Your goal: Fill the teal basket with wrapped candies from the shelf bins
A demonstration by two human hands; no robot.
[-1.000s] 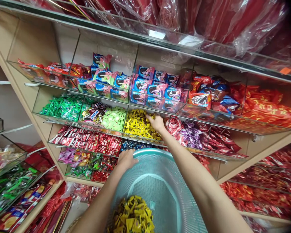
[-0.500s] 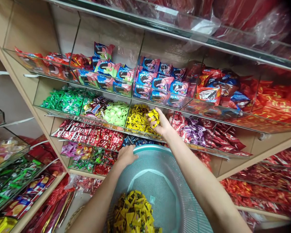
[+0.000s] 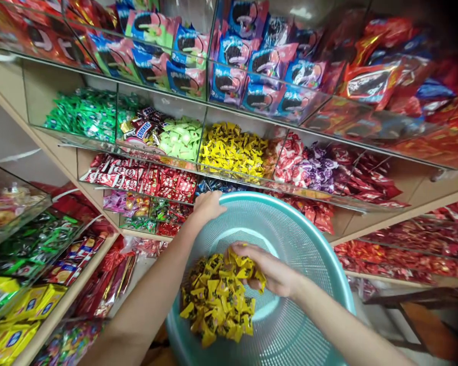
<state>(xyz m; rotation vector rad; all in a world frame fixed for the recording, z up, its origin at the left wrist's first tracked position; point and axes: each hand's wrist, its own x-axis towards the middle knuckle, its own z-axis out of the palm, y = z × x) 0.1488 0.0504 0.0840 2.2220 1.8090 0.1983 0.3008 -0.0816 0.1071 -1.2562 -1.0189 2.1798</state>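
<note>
and up top it's blue-and-pink cookie packs [image 3: 269, 63], stacked high! one row down, green-wrapped candies [image 3: 86, 117], then a snickers bag [image 3: 143, 128] beside pale green packets [image 3: 181, 138]; purple-wrapped sweets [image 3: 317, 169] sit further right, blue-labelled yellow packs [image 3: 7, 340] lower left.

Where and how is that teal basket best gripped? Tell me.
Probably by its rim, from the shelf side, where the left hand has hold: the teal basket's round mouth faces up, exposing that rounded edge, and the yellow-wrapped sweets inside lie below it.
</note>
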